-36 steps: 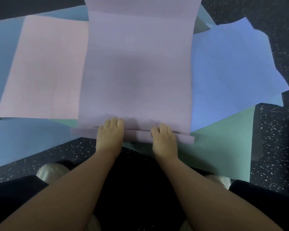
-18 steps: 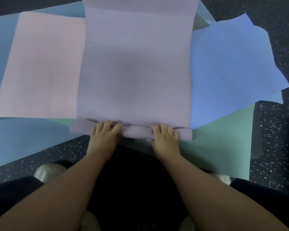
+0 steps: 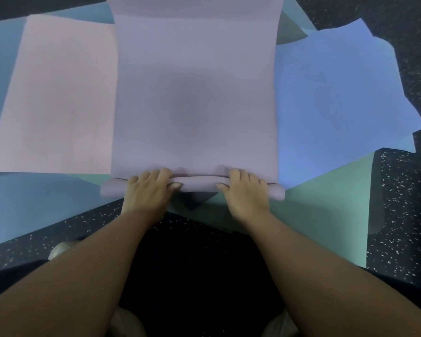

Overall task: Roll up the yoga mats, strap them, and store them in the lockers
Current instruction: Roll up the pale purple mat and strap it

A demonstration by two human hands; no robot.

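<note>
A lilac yoga mat [image 3: 195,93] lies stretched out straight ahead of me on the floor. Its near end is rolled into a thin roll [image 3: 197,188] that runs left to right. My left hand [image 3: 148,190] grips the roll left of its middle, fingers curled over the top and thumb along the front. My right hand [image 3: 243,193] grips it right of the middle the same way. The roll's two ends stick out past both hands.
A pink mat [image 3: 54,98] lies to the left, a blue mat [image 3: 338,93] to the right. A light blue mat [image 3: 34,205] and a green mat [image 3: 326,215] lie beneath them. Around all this is dark speckled floor [image 3: 404,215]. My knees and shoes show at the bottom.
The near edge of the lilac mat went from a flat fold to a thin roll, and both hands moved forward with it, their fingers curling over it.
</note>
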